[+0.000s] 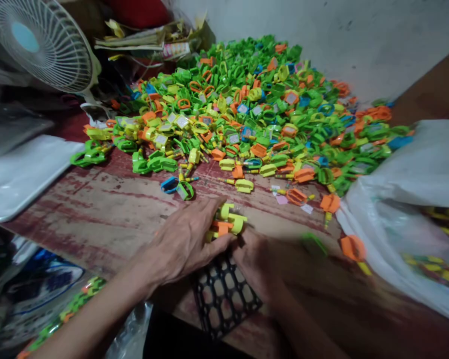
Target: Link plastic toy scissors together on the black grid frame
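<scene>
A huge heap of plastic toy pieces covers the far table, mostly unsorted as far as I can judge. Near me, my left hand clasps a small bunch of yellow and orange pieces, its long axis running left to right. My right hand looks blurred; I cannot tell its grip.

Worn red-streaked wooden table; pale plaster wall behind; white fan far left; dim light.
</scene>
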Demonstrator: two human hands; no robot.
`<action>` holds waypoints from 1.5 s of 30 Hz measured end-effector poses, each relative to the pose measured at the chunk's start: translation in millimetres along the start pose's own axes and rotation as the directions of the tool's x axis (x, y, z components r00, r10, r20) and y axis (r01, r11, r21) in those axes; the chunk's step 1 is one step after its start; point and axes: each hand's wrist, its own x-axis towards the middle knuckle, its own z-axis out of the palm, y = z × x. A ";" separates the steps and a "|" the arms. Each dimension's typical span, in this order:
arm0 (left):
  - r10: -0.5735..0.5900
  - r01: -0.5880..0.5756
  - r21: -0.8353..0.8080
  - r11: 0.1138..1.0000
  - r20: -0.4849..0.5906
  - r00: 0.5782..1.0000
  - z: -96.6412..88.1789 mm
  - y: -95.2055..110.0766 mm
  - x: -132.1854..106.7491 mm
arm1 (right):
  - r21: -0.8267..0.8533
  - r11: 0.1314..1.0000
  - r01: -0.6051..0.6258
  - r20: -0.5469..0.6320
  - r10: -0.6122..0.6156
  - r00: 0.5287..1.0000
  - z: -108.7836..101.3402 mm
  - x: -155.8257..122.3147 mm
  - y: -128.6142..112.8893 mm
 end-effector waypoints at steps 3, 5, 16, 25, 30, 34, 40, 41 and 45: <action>0.004 -0.006 0.037 0.999 0.036 0.999 -3.5 1.1 2.8 | -0.005 1.000 0.018 -0.022 -0.018 1.000 4.4 -0.5 -1.7; 0.008 -0.010 0.127 0.992 0.017 1.000 -3.6 1.2 7.1 | -0.002 1.000 0.016 -0.008 -0.016 1.000 7.8 -1.9 -1.7; -0.077 0.056 0.125 0.991 0.166 0.983 -8.4 17.1 34.9 | -0.005 1.000 0.021 0.033 -0.021 0.999 13.8 -11.0 5.6; -0.104 0.084 0.124 0.989 0.159 0.982 -12.5 24.2 27.4 | 0.061 0.994 0.086 -0.027 -0.085 0.996 20.7 -13.7 19.6; -0.120 0.107 0.145 0.984 0.081 0.990 -8.4 29.3 30.0 | 0.161 0.981 0.105 0.140 -0.128 0.982 12.2 -15.1 36.6; -0.164 0.160 -0.037 0.986 -0.145 0.976 -30.9 -4.3 27.8 | 0.161 0.986 0.034 0.095 -0.049 0.994 -11.7 -0.9 60.5; -0.331 0.349 -0.009 0.937 -0.337 0.881 -41.3 -118.9 22.9 | 0.089 0.964 0.249 0.093 -0.257 0.962 -4.5 115.9 59.6; -0.326 0.347 0.007 0.938 -0.325 0.888 -35.0 -130.4 21.3 | 0.084 0.938 0.337 0.152 -0.346 0.926 7.6 137.5 53.4; -0.291 0.320 0.037 0.947 -0.328 0.899 -7.3 -139.1 15.9 | 0.032 0.796 0.604 0.428 -0.557 0.711 68.6 196.0 27.0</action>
